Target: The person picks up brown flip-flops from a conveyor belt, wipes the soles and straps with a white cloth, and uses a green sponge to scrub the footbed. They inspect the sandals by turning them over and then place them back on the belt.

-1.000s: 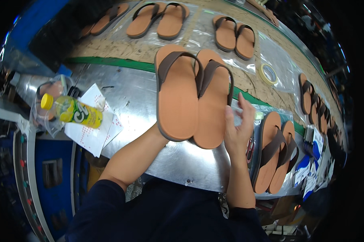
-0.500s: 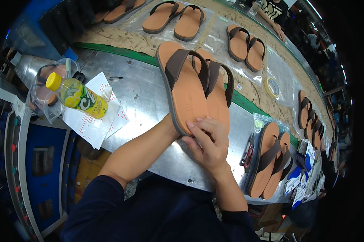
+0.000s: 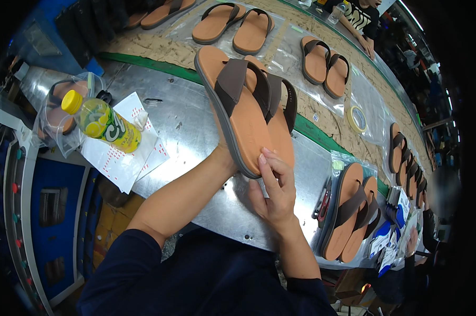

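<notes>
Raised above the metal bench is a pair of flip-flop sandals (image 3: 247, 118) with tan footbeds, dark brown straps and grey soles, tilted with the heels toward me. My left hand (image 3: 227, 154) holds the pair from behind; its fingers are hidden by the sandals, and only the wrist side shows. My right hand (image 3: 276, 192) rests its stretched fingertips on the footbed near the heels, with the thumb apart, below the sole's edge. Another pair of the same sandals (image 3: 348, 216) lies on a plastic bag to the right, beside a small red and black tool (image 3: 322, 203).
On the left, a yellow-capped drink bottle (image 3: 105, 125) lies over printed sheets (image 3: 124, 171), near bagged sandals (image 3: 59, 116). Several sandal pairs (image 3: 316, 60) and a tape roll (image 3: 357, 119) lie on the brown-covered strip beyond the green edge (image 3: 322, 136). A person (image 3: 360, 26) is across the bench.
The held sandals have shifted slightly left and up. My right hand has loosened a little at the heels, its thumb moving away from the sole's edge.
</notes>
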`<action>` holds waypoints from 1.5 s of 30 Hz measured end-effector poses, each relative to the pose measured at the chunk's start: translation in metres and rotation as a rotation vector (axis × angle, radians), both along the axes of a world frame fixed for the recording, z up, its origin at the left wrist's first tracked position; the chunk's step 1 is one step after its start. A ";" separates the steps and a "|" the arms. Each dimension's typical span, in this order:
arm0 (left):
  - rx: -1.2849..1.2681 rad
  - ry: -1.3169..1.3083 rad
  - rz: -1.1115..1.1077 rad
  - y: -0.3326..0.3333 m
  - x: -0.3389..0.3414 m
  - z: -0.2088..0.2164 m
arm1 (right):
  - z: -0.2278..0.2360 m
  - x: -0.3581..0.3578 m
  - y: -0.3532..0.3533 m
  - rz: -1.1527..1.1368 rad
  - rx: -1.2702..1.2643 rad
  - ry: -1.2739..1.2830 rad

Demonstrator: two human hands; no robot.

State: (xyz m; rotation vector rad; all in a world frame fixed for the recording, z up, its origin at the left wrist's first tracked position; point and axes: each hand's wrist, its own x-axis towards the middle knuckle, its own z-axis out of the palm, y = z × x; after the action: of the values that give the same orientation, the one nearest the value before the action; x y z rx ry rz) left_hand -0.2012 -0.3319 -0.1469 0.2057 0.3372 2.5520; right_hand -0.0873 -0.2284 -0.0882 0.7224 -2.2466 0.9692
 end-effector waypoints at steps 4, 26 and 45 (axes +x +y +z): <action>-0.042 -0.011 0.047 -0.004 0.000 0.005 | 0.002 -0.001 0.007 0.082 -0.064 -0.086; -0.803 0.882 0.307 0.043 0.065 0.065 | 0.007 -0.007 0.061 0.042 -1.228 -0.708; -0.887 1.478 0.857 0.059 0.107 0.055 | -0.064 -0.018 0.106 0.159 -1.546 -0.269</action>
State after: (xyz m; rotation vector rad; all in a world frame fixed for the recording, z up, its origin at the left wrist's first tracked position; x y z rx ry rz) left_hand -0.0941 -0.2725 -0.0921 1.8378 2.3621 2.0461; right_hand -0.1050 -0.1223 -0.1524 0.0132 -0.9648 2.4191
